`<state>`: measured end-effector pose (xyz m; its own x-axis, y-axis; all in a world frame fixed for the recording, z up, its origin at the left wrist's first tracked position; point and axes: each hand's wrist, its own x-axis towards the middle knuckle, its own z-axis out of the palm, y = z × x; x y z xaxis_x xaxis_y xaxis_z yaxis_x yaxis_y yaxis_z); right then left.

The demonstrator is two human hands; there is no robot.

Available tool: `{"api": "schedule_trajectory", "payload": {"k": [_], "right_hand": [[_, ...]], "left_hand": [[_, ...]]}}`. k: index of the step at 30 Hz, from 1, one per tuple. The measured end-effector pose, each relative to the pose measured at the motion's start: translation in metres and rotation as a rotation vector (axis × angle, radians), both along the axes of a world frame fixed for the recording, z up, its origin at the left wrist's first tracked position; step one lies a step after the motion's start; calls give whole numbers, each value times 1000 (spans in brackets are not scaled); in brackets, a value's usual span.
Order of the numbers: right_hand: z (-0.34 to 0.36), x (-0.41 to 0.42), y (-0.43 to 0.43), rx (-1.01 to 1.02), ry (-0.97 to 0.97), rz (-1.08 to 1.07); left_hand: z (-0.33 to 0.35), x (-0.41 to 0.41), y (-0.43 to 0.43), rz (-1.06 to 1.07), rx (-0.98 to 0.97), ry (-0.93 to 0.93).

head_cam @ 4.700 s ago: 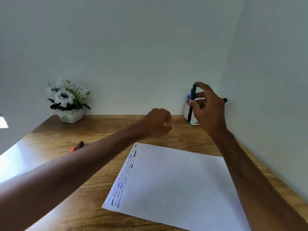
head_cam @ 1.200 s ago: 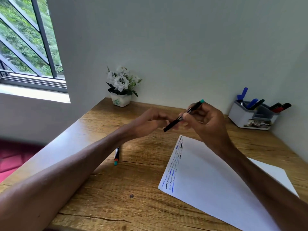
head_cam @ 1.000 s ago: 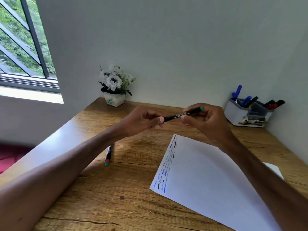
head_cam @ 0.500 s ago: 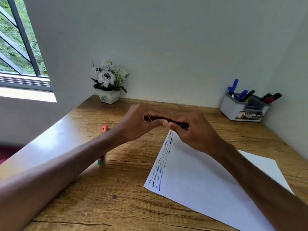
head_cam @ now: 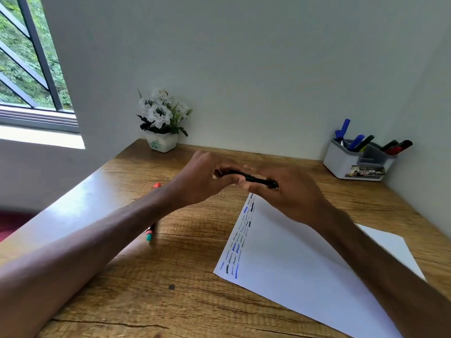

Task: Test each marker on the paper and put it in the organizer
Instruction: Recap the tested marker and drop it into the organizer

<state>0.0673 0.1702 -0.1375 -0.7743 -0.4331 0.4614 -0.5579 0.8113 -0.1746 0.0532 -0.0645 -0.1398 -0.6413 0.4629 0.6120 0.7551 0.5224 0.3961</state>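
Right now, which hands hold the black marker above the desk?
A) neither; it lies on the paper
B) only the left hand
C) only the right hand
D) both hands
D: the left hand and the right hand each grip one end of the black marker, which is in the air over the desk.

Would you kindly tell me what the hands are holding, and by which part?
One black marker, held level between both hands: the left hand grips one end, the right hand the other, leaving the middle bare.
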Motion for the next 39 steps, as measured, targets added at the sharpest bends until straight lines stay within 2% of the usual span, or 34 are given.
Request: {"api": "schedule_trajectory", "payload": {"k": [2,5,8,11,13,15,18,20,25,33,39], "right_hand": [[0,0,4,-39,-79,-62],[3,0,10,-473,-321,-26],[12,0,14,-881,-479,71],[19,-2,19,-1173,-662,176],[17,-4,23,-1288,-726,244],[12,-5,23,-1267,-703,242],[-2,-4,15,-1074,-578,104],[-8,-3,8,-1035,-534,38],[-10,-4,12,-1016,-587,17],[-10,-2,23,-949,-663,111],[-20,-4,16,-850,-549,59]], "left_hand": [[-1,-3,-1,49,-45,-13],[-3,-4,-4,129,-85,15],[-6,-3,-4,165,-85,66],[-6,-1,0,149,-67,47],[-7,0,1,120,-48,13],[-9,1,3,99,-33,-35],[-13,1,8,62,-23,-113],[-14,2,11,37,-25,-144],[-15,7,17,0,-20,-263],[-12,11,19,-63,-85,-246],[-15,9,19,-59,-75,-249]]}}
